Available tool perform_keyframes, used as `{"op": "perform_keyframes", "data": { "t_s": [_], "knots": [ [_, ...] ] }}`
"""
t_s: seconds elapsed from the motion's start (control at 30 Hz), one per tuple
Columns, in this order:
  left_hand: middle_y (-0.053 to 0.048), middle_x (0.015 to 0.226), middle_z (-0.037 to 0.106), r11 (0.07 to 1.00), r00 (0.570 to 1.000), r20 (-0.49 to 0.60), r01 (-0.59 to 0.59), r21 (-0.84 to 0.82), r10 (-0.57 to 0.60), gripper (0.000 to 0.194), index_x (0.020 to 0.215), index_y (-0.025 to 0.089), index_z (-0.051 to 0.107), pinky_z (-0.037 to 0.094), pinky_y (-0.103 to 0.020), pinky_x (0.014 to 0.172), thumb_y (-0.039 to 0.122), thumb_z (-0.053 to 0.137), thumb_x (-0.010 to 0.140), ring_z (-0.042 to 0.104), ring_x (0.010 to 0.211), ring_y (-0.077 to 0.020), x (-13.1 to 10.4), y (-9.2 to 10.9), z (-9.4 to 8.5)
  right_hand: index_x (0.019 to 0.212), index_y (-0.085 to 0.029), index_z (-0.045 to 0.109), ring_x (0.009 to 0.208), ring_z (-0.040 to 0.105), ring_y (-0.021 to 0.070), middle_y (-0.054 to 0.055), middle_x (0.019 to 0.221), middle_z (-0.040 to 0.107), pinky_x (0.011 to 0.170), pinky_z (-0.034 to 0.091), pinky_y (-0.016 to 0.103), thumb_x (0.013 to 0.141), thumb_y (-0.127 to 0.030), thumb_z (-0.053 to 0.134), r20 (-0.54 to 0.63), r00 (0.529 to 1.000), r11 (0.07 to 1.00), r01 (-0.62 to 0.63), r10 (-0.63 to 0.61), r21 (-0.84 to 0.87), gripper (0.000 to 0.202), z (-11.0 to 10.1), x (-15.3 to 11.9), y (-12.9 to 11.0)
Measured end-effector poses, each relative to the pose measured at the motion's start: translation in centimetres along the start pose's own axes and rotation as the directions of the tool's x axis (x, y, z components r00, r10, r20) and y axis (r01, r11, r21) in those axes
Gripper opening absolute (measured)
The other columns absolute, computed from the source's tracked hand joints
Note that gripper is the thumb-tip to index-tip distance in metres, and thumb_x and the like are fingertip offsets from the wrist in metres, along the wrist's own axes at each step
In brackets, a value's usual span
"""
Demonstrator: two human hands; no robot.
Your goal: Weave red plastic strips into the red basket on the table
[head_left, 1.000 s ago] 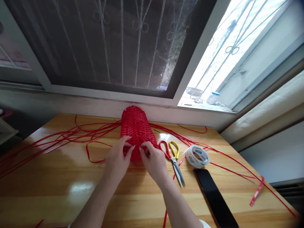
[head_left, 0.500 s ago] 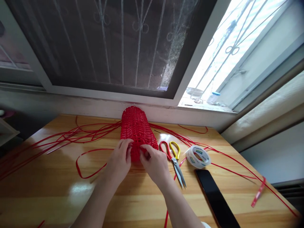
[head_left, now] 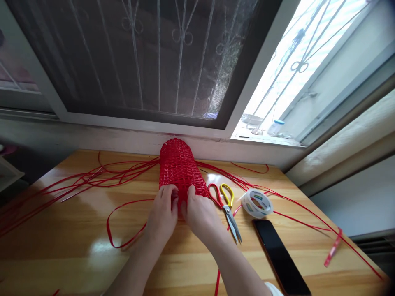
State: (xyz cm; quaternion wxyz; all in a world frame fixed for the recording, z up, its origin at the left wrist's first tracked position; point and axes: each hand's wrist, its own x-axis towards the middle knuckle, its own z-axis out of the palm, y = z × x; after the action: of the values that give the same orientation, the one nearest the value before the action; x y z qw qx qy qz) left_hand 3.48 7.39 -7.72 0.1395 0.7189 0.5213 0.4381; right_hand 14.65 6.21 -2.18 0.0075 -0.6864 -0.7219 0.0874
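A red woven basket (head_left: 180, 165) lies on its side on the wooden table (head_left: 77, 246), its closed end toward the window. My left hand (head_left: 163, 214) and my right hand (head_left: 200, 213) grip its near rim side by side, fingers curled over the weave. A loose red strip (head_left: 123, 224) loops out to the left from under my left hand. Long red strips (head_left: 77, 179) fan out from the basket across the table to both sides.
Scissors with red and yellow handles (head_left: 226, 205) lie just right of my right hand. Beyond them are a roll of tape (head_left: 256, 202) and a black phone (head_left: 281, 257). A short red strip piece (head_left: 332, 247) lies near the right edge. A window with bars (head_left: 154, 61) runs behind the table.
Both hands have drawn together on the basket's near rim. The loose red loop at the left has grown and slid toward me and to the right.
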Motion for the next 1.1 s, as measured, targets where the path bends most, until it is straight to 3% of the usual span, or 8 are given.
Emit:
{"op": "perform_keyframes", "data": {
  "t_s": [0.2,0.3,0.4,0.57,0.63,0.77,0.97,1.1],
  "knots": [
    [-0.003,0.084,0.054,1.000,1.000,0.022,0.020,-0.012,-0.019,0.016,0.085,0.018,0.046,0.044,-0.028,0.065,0.004,0.041,0.078,0.053,0.075,-0.0157,0.1,0.1,0.1,0.099,-0.010,0.054,0.071,0.069,0.0296,0.017,0.078,0.071,0.053,0.036,0.031,0.090,-0.018,0.037,-0.007,0.999,0.999,-0.045,0.045,-0.031,0.021,0.1,-0.7,0.2],
    [-0.003,0.082,0.052,1.000,1.000,0.016,0.026,-0.012,-0.026,0.014,0.082,0.018,0.045,0.043,-0.027,0.063,0.005,0.039,0.079,0.052,0.073,-0.0151,0.2,0.1,0.1,0.115,-0.004,0.049,0.073,0.068,0.0302,0.020,0.080,0.070,0.053,0.037,0.031,0.087,-0.019,0.041,0.068,0.998,0.999,-0.002,0.005,-0.054,0.032,-0.1,-1.0,0.1],
    [-0.003,0.081,0.052,0.999,0.999,-0.004,0.037,-0.010,-0.037,0.013,0.081,0.018,0.044,0.041,-0.027,0.063,0.007,0.038,0.081,0.051,0.071,-0.0151,0.1,0.1,0.2,0.120,-0.003,0.043,0.075,0.068,0.0292,0.019,0.084,0.070,0.055,0.039,0.031,0.086,-0.021,0.044,0.065,0.997,0.997,0.041,-0.045,0.058,0.039,0.3,-0.7,0.3],
    [-0.003,0.078,0.051,0.999,0.999,-0.020,0.034,-0.007,-0.034,0.012,0.076,0.018,0.042,0.040,-0.026,0.060,0.008,0.037,0.080,0.051,0.068,-0.0148,0.1,0.0,0.6,0.098,-0.010,0.050,0.063,0.066,0.0235,0.015,0.077,0.070,0.052,0.040,0.028,0.081,-0.017,0.046,0.012,0.999,0.958,-0.043,0.041,0.285,0.019,1.7,0.3,1.0],
    [-0.002,0.077,0.050,1.000,0.999,-0.026,0.028,-0.004,-0.029,0.012,0.075,0.018,0.041,0.040,-0.026,0.060,0.007,0.037,0.079,0.050,0.068,-0.0150,0.1,-0.1,0.6,0.099,-0.013,0.048,0.050,0.062,0.0177,0.010,0.070,0.069,0.046,0.039,0.025,0.082,-0.017,0.045,0.050,0.998,0.892,-0.049,0.029,0.450,0.018,2.2,0.4,1.2],
    [-0.003,0.079,0.050,1.000,0.999,-0.047,0.010,-0.003,-0.010,0.012,0.076,0.018,0.042,0.042,-0.027,0.063,0.008,0.037,0.081,0.050,0.071,-0.0153,0.2,-0.4,0.6,0.097,-0.019,0.044,0.039,0.056,0.0126,0.001,0.063,0.066,0.037,0.037,0.019,0.082,-0.018,0.040,0.116,0.993,0.652,-0.078,-0.015,0.754,0.016,3.2,0.6,1.7],
    [-0.006,0.089,0.052,0.997,0.993,-0.091,-0.068,0.029,0.070,0.013,0.085,0.018,0.050,0.044,-0.033,0.077,0.010,0.040,0.084,0.050,0.086,-0.0187,0.2,-0.3,0.7,0.089,-0.020,0.050,0.042,0.055,0.0112,-0.005,0.053,0.058,0.040,0.039,0.018,0.079,-0.019,0.047,-0.079,0.995,0.530,0.038,0.055,0.847,0.011,4.6,1.0,2.0],
    [-0.007,0.093,0.052,0.990,0.988,-0.095,-0.119,0.071,0.126,0.010,0.089,0.017,0.055,0.044,-0.036,0.081,0.013,0.049,0.082,0.049,0.091,-0.0211,0.2,-0.1,0.9,0.083,-0.021,0.051,0.043,0.054,0.0113,-0.006,0.054,0.054,0.039,0.044,0.019,0.079,-0.028,0.049,-0.072,0.994,0.326,0.041,0.085,0.944,0.009,5.2,1.4,1.8]
  ]
}}
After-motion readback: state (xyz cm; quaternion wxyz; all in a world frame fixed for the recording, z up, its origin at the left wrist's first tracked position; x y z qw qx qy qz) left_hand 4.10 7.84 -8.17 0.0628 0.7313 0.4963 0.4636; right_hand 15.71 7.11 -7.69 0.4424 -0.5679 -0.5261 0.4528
